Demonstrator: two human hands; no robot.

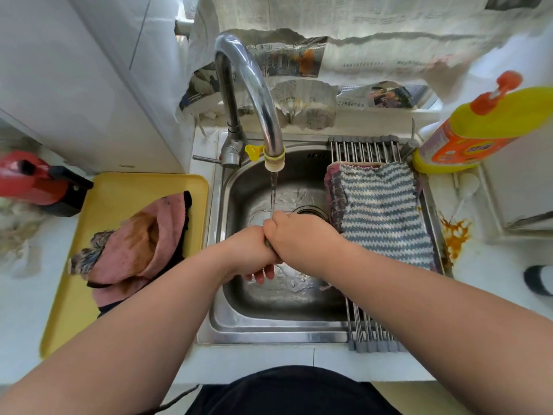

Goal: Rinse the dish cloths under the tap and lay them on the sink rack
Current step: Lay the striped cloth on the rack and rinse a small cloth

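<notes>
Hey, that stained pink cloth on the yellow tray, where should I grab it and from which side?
Pinch the pink cloth by its raised fold nearest the sink, reaching in from above on the right. It lies bunched on the yellow tray, and that fold stands proud.

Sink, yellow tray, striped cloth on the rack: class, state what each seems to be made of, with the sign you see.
The sink looks like stainless steel, brushed: silvery with soft reflections. The yellow tray is probably plastic, smooth and matte, with one even colour and rounded corners. The striped cloth is a fuzzy textile, perhaps microfibre: nubbly blue and white bands.
</notes>
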